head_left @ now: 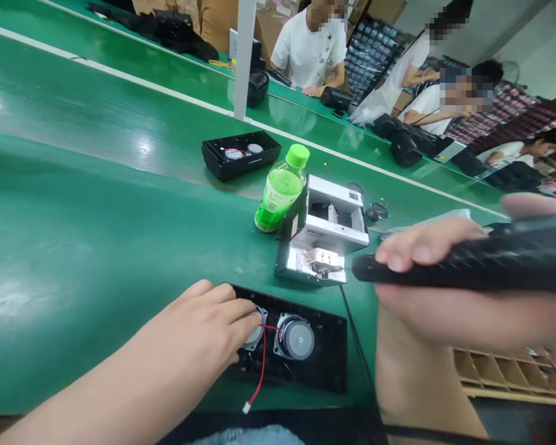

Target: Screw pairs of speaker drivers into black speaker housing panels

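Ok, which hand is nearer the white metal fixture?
Right hand, gripping a black electric screwdriver, sits just right of the fixture. The left hand rests on a speaker driver, farther away.

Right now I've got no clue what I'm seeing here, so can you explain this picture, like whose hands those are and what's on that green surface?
This single view comes from a camera worn on a person's head, looking down at their own bare hands. The left hand rests its fingers on a round speaker driver set in a black rectangular housing, with a thin red wire trailing out. The right hand grips a black handheld electric screwdriver. Also on the long green work surface are a clear plastic bottle with a green cap, a white metal fixture and a second black housing. A co-worker in a white T-shirt sits farther along.
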Demonstrator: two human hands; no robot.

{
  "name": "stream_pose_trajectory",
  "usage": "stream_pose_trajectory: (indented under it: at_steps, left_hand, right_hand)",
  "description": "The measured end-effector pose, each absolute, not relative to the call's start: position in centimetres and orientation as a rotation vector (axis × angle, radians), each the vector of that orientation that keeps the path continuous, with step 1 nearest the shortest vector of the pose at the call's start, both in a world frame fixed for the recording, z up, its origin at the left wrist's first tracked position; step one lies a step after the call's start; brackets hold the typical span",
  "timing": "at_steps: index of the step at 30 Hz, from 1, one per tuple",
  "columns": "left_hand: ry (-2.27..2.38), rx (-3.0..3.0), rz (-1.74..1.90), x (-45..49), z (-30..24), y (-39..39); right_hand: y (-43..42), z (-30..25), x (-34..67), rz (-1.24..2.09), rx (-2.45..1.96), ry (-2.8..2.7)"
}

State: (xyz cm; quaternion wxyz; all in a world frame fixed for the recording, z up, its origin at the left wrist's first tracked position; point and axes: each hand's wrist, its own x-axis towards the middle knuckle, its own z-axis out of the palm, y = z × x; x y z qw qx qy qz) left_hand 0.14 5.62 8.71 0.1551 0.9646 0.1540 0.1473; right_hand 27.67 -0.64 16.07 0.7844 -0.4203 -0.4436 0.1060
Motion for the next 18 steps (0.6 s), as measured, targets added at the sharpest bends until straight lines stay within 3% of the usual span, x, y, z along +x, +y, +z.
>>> stream_pose_trajectory:
  at_steps: [9,18]
  left_hand:
    - [0.456,2.786,0.303,1.3,7.2,6.2]
    - [0.453,2.709,0.403,0.9,7.1,6.1]
  right_hand:
    - [3.1,13.9,26.2,0.094,-0.951,-1.0]
    - [0.9,13.3,27.2,0.326,-1.008,-0.904]
